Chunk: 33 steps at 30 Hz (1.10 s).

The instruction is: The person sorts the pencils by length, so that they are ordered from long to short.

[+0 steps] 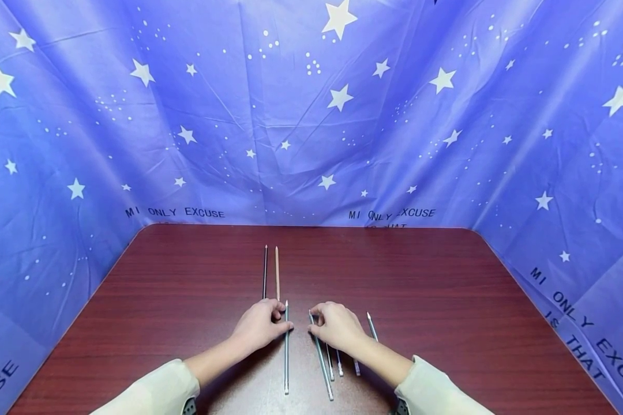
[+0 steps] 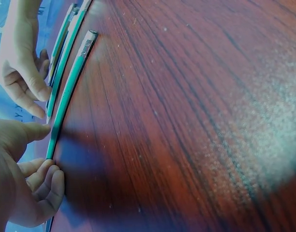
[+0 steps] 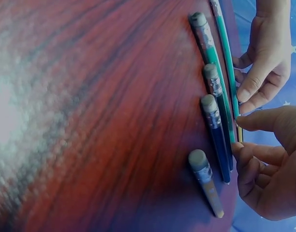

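Blue star-print cloth: "MI ONLY EXCUSE" repeated, "IS THAT" below.

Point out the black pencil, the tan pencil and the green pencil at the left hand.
Black pencil point(image 1: 265, 272): head view, on its shaft.
Tan pencil point(image 1: 277, 273): head view, on its shaft.
Green pencil point(image 2: 68, 92): left wrist view, on its shaft.

two hands at green pencils on reddish wood-grain tabletop

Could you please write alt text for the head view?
A person's left hand and right hand reach among pencils on a reddish table; a dark pencil and a tan pencil show beyond. Starry blue cloth hangs behind.
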Available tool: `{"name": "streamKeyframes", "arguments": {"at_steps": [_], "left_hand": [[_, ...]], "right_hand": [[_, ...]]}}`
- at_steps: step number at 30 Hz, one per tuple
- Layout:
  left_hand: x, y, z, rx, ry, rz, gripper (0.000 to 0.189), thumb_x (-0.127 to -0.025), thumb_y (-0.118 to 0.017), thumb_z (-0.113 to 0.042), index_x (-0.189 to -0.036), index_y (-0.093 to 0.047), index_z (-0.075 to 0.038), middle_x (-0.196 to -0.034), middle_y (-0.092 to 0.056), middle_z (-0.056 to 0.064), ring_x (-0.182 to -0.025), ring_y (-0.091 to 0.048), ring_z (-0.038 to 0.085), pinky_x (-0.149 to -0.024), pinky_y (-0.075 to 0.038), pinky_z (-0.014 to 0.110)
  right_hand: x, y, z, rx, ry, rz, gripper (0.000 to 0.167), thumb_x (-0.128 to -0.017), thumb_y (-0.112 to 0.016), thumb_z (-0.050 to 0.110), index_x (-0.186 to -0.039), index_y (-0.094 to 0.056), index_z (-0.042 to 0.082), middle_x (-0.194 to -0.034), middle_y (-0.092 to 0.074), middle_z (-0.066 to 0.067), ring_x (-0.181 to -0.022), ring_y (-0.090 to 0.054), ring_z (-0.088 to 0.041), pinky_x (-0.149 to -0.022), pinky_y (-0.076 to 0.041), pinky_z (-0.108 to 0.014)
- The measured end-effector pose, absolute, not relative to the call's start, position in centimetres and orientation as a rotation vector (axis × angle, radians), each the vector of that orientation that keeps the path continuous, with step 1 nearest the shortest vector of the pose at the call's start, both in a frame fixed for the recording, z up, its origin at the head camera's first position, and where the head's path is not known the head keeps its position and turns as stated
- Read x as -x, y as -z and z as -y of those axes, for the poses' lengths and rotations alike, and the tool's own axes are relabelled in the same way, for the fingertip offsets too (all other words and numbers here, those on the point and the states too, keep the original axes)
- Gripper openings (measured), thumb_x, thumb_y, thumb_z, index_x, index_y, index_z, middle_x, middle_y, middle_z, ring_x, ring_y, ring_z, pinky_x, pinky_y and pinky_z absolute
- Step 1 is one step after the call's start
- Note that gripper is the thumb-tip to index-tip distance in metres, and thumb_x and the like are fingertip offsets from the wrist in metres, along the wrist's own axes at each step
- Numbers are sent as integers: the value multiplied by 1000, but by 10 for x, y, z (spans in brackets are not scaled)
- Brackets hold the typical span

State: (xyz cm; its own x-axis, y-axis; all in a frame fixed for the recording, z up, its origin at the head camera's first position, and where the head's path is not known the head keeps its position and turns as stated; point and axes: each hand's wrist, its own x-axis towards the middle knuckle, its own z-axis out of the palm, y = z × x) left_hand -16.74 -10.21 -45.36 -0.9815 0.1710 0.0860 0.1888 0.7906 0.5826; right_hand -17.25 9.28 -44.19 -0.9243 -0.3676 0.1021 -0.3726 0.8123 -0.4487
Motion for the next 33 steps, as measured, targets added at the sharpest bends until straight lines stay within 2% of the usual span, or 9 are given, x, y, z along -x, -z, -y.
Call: {"name": "streamKeyframes", "arguments": {"at_steps": [15,24,31,33], "left_hand": [[168,452,99,253,936,2946,30,-71,-78,-31,-92,-66,-12,-77,-59,-6,-69,-54,7,-59,-44,27],[168,455,98,269,1004,2933,28,-72,-78,-26,-89,-65,-8,-70,-56,-6,-62,-48,5,-56,-41,21],[168,454,97,262,1239,2936,28,-77,-73,-16,-95,-60,2,-60,-56,-3,-36,-48,2,-42,-45,20],[169,454,97,251,1306,2927,28,-78,-72,-13,-96,-59,3,-61,-56,-2,-34,-49,3,-39,-46,21]], "right_hand": [[173,442,-88,-635,-751,3022,36,-74,-74,21,-106,-69,7,-61,-55,12,-53,-45,2,-48,-37,-17],[170,441,-87,-648,-806,3031,41,-72,-76,18,-109,-67,4,-57,-54,11,-49,-43,1,-46,-37,-17],[169,440,-87,-654,-850,3026,43,-70,-76,15,-110,-67,2,-56,-54,9,-49,-43,1,-46,-37,-16],[169,441,-88,-656,-878,3023,42,-70,-76,13,-110,-66,1,-56,-55,9,-49,-43,1,-46,-37,-15]]}}
